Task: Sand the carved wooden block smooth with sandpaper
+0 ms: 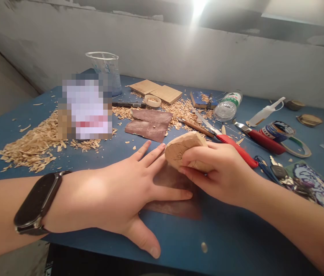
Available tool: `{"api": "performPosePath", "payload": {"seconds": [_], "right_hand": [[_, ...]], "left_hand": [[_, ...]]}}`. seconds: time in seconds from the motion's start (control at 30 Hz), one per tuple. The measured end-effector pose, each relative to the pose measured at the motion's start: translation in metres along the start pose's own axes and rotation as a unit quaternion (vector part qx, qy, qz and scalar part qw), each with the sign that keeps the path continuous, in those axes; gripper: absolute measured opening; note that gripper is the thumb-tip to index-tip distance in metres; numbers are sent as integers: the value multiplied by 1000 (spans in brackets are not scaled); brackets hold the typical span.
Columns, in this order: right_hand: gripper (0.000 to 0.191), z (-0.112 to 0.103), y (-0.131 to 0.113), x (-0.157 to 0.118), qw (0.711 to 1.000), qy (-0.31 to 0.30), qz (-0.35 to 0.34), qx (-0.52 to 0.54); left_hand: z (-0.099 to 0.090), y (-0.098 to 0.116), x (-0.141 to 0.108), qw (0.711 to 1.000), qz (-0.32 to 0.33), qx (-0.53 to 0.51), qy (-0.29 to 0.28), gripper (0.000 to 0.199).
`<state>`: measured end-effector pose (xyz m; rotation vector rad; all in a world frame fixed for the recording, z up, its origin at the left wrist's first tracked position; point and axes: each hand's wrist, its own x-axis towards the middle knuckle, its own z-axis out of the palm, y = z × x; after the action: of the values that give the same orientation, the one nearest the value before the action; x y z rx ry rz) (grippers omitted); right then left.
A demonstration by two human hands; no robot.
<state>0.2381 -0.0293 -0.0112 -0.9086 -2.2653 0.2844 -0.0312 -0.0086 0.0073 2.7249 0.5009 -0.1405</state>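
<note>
My left hand (127,188) lies flat with its fingers spread, pressing on a brown sheet of sandpaper (176,207) on the blue table. Fingers and thumb of my right hand (219,168) are closed around a carved piece of wood (179,149) with pencil lines on its face. The wood is tilted on edge over the sandpaper, close to my left fingertips; whether its lower edge touches the sheet is hidden. More torn sandpaper (150,124) lies just beyond my left fingers.
Wood shavings (35,142) are heaped at left. Behind are a plastic cup (108,73), thin wooden boards (166,93) and a bottle (227,107). To the right lie red-handled knives (265,140), a glue bottle (263,113), tape (298,147) and keys (279,172).
</note>
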Motion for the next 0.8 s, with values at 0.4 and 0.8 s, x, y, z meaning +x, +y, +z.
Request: {"api": "performPosePath", "payload": {"seconds": [0.4, 0.8], "right_hand": [[18, -3, -10, -5, 998, -55, -10, 37], [20, -10, -15, -5, 999, -36, 3, -9]], "left_hand": [[4, -3, -1, 1000, -15, -4, -10, 108], [7, -4, -2, 1000, 0, -4, 18, 104]]}}
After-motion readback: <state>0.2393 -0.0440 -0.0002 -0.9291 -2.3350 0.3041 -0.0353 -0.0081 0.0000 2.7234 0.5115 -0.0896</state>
